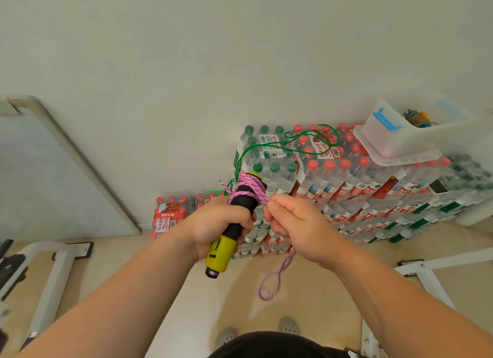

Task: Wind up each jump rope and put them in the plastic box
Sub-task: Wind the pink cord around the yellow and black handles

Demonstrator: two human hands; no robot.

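Note:
My left hand [221, 221] grips a jump rope handle [225, 247] with black foam and a yellow end, held upright in front of me. Pink cord [249, 188] is wound in several turns around the top of the handle. My right hand [292, 221] pinches the pink cord just right of the handle, and a loose loop of it [274, 283] hangs below that hand. A green rope [306, 139] lies across the stacked water bottles behind. The clear plastic box [416, 133] sits on the stack at the upper right, with a wound rope [417, 119] inside.
Shrink-wrapped packs of water bottles [360, 187] are stacked against the white wall. A smaller pack [170, 216] stands on the floor to the left. White metal frames [53, 267] flank me on both sides, and a board [61, 176] leans on the wall at left.

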